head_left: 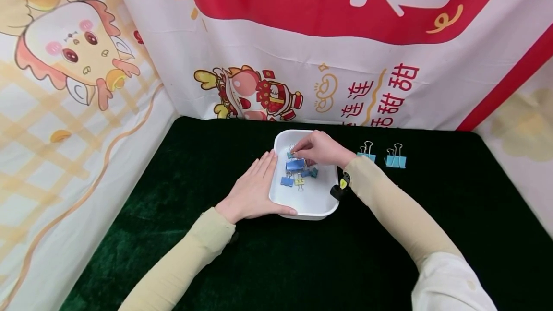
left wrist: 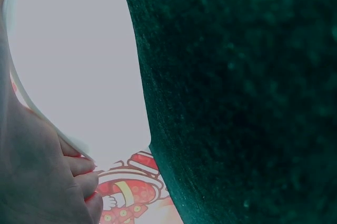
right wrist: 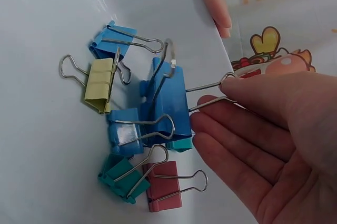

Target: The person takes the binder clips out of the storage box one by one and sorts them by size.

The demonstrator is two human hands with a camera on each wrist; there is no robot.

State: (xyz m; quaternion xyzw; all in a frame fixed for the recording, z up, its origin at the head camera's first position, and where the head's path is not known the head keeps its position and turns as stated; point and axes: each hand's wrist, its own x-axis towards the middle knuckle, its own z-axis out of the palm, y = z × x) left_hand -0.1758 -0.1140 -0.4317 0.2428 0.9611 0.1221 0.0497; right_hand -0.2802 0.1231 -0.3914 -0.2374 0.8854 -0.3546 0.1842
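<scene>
A white tray (head_left: 313,205) holds several binder clips. My left hand (head_left: 255,191) lies along the tray's left side with its fingers extended, the thumb across the near corner. In the left wrist view, that hand (left wrist: 47,166) touches the tray's edge (left wrist: 79,66). Reaching in from the right, my right hand (right wrist: 279,129) pinches a wire handle of the large blue binder clip (right wrist: 171,105). Around it lie a yellow clip (right wrist: 99,84), smaller blue clips (right wrist: 126,129), a teal clip (right wrist: 124,176) and a red clip (right wrist: 164,186). Another teal clip (right wrist: 180,144) is partly hidden.
Two light-blue binder clips, a left one (head_left: 366,156) and a right one (head_left: 395,161), stand on the dark green cloth (head_left: 345,263) to the tray's right. A printed curtain (head_left: 268,47) hangs behind the table's far edge.
</scene>
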